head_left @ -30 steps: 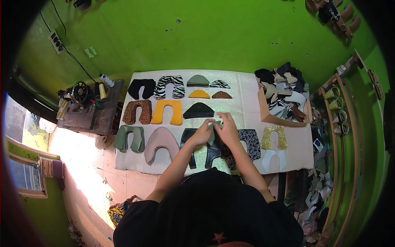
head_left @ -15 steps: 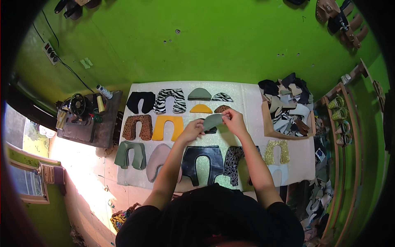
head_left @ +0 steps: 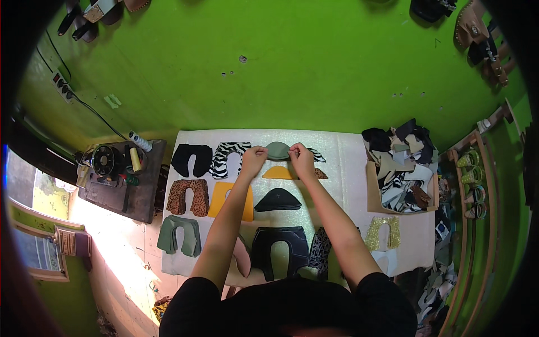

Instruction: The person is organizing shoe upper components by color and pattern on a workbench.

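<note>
Both my hands are at a stack of sage-green half-moon pieces (head_left: 278, 150) near the table's far edge. My left hand (head_left: 255, 161) pinches its left end and my right hand (head_left: 303, 161) its right end. Just nearer lie a yellow half-moon piece (head_left: 278, 172) and a leopard-print one (head_left: 320, 174). A zebra-print half-moon (head_left: 318, 154) shows partly behind my right hand. Closer to me is a black half-moon stack (head_left: 278, 200). U-shaped pieces in black (head_left: 181, 162), zebra print (head_left: 220, 160), leopard print (head_left: 175, 196) and yellow (head_left: 219, 202) lie to the left, the yellow partly under my left forearm.
More U-shaped pieces, green (head_left: 167, 236), large black (head_left: 298, 247) and gold glitter (head_left: 394, 235), line the near side. A cardboard box (head_left: 407, 206) of scraps stands at right. A sewing machine (head_left: 104, 163) sits on a dark table at left. A wooden rack (head_left: 487, 224) holds sandals.
My hands have moved away from me with the green half-moon piece, from above the black half-moons to the green stack. The black half-moons now show fully.
</note>
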{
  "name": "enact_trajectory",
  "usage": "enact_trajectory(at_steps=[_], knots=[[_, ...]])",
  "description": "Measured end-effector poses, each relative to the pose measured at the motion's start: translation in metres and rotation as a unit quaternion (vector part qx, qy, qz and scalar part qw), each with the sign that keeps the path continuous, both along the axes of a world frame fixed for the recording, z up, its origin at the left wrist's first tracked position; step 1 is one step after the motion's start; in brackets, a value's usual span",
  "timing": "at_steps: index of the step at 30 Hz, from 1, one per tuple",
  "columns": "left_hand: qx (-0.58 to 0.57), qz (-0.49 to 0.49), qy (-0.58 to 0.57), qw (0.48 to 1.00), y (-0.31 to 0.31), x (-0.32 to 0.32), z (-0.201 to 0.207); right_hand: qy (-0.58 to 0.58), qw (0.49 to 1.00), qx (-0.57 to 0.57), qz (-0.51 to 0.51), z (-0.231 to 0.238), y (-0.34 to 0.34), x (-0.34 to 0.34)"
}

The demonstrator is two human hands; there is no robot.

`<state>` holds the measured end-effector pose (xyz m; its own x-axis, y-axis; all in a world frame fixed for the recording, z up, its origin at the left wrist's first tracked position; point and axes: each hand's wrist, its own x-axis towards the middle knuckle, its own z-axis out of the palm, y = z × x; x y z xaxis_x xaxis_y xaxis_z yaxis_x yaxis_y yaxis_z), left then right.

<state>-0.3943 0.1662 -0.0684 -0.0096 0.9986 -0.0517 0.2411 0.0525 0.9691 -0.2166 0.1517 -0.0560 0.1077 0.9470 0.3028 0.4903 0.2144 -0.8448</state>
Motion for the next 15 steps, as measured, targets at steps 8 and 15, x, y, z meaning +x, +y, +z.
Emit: enact_trajectory(at_steps=[8, 15], knots=[[0.113, -0.007, 0.047, 0.992, 0.009, 0.001, 0.001, 0.153, 0.985, -0.022, 0.082, 0.001, 0.015, -0.022], [0.073, -0.116, 0.121, 0.983, 0.010, 0.007, 0.040, 0.226, 0.966, -0.030, 0.120, 0.010, 0.027, -0.008]])
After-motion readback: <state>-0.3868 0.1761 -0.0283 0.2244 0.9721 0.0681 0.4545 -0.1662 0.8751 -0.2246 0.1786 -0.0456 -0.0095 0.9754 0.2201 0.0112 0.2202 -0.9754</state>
